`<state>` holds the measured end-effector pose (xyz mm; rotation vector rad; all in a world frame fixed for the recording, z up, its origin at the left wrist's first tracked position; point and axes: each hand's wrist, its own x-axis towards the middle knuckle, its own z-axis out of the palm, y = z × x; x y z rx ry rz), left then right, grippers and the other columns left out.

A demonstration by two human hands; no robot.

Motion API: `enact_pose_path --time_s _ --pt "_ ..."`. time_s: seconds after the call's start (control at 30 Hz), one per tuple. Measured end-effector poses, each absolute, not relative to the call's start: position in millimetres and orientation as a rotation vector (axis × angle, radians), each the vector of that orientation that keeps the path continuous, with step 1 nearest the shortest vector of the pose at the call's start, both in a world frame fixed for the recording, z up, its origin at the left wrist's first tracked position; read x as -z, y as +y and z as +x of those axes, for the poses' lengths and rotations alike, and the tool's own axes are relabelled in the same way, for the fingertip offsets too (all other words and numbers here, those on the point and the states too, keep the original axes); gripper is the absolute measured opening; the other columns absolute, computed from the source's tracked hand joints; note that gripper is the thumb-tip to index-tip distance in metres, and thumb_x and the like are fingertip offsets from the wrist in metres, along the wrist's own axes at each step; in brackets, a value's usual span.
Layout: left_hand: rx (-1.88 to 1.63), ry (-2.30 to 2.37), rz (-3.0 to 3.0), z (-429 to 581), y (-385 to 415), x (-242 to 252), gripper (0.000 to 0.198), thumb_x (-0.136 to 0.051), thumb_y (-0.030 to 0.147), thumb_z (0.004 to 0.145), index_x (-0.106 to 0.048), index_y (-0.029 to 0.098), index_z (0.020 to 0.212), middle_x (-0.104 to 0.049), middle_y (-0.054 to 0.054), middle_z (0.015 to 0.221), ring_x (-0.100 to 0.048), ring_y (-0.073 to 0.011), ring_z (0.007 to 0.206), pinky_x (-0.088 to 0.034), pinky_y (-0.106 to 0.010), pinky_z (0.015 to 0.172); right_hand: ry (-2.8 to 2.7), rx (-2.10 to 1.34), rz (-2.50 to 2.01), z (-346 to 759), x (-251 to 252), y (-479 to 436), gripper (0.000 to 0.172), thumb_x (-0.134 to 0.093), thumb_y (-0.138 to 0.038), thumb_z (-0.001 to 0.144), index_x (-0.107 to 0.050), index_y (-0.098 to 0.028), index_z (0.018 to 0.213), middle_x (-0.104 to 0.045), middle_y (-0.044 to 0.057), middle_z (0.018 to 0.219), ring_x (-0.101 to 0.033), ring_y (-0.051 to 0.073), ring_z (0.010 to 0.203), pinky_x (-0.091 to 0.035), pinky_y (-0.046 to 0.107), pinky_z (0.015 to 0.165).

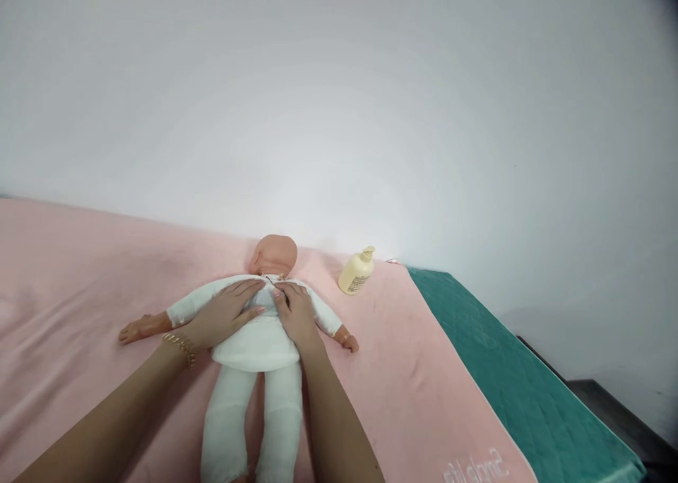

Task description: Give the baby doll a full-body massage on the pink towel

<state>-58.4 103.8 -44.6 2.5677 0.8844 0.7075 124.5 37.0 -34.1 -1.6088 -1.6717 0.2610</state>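
A baby doll (265,342) in white clothes lies on its back on a pink towel (413,384), head toward the wall. My left hand (225,313) rests flat on the doll's chest with fingers stretched out, a gold bracelet on the wrist. My right hand (294,310) lies on the chest beside it, fingertips pinched together at the neckline of the white top (254,345). The doll's arms are spread to either side.
A cream lotion bottle (357,271) lies on the towel right of the doll's head. A green mattress (530,391) shows beyond the towel's right edge. A white wall runs behind, with dark floor at the far right.
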Motion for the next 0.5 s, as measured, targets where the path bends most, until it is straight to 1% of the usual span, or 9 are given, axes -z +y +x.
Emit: enact_pose_path --time_s 0.13,0.3,0.37,0.4,0.5 --pt "-0.65 0.887 2.575 -57.8 103.2 42.2 0.068 -0.035 0.061 0.094 -0.053 0.011 0.137 -0.053 -0.017 0.144 -0.047 -0.032 0.134 -0.034 -0.051 0.114 -1.693 -0.274 -1.625 122.9 32.0 36.3 0.028 -0.047 -0.032 0.101 -0.069 -0.019 0.113 -0.07 0.009 0.119 -0.059 0.021 0.115 -0.039 0.038 0.104" --pt "-0.599 0.862 2.564 -66.9 93.2 18.8 0.074 -0.039 0.064 0.092 -0.047 0.012 0.144 -0.049 -0.016 0.148 -0.046 -0.0332 0.135 -0.037 -0.049 0.113 -1.666 -0.338 -1.556 140.0 11.1 19.9 0.033 -0.048 -0.031 0.099 -0.063 -0.018 0.126 -0.063 0.012 0.13 -0.055 0.022 0.122 -0.04 0.04 0.107" --pt "-0.612 0.86 2.54 -75.6 83.9 1.3 0.072 -0.041 0.064 0.092 -0.047 0.016 0.144 -0.051 -0.013 0.147 -0.048 -0.0328 0.134 -0.039 -0.047 0.111 -1.59 -0.377 -1.565 152.2 -5.7 6.5 0.034 -0.048 -0.03 0.098 -0.062 -0.018 0.127 -0.061 0.012 0.129 -0.057 0.022 0.12 -0.046 0.039 0.101" --pt "-0.616 0.859 2.525 -80.4 78.4 -7.8 0.068 -0.042 0.064 0.092 -0.05 0.019 0.142 -0.053 -0.01 0.145 -0.05 -0.0325 0.132 -0.04 -0.046 0.11 -1.577 -0.421 -1.566 157.6 -15.0 -1.2 0.032 -0.047 -0.029 0.098 -0.064 -0.021 0.124 -0.063 0.01 0.126 -0.06 0.021 0.114 -0.049 0.037 0.096" --pt "-0.475 0.743 2.503 -92.2 60.2 -30.3 0.054 -0.044 0.06 0.093 -0.061 0.027 0.132 -0.063 -0.004 0.134 -0.058 -0.0305 0.122 -0.047 -0.043 0.101 -1.69 -0.563 -1.562 165.1 -39.8 -24.8 0.026 -0.05 -0.025 0.095 -0.073 -0.027 0.106 -0.07 0.004 0.106 -0.067 0.018 0.093 -0.054 0.031 0.079"
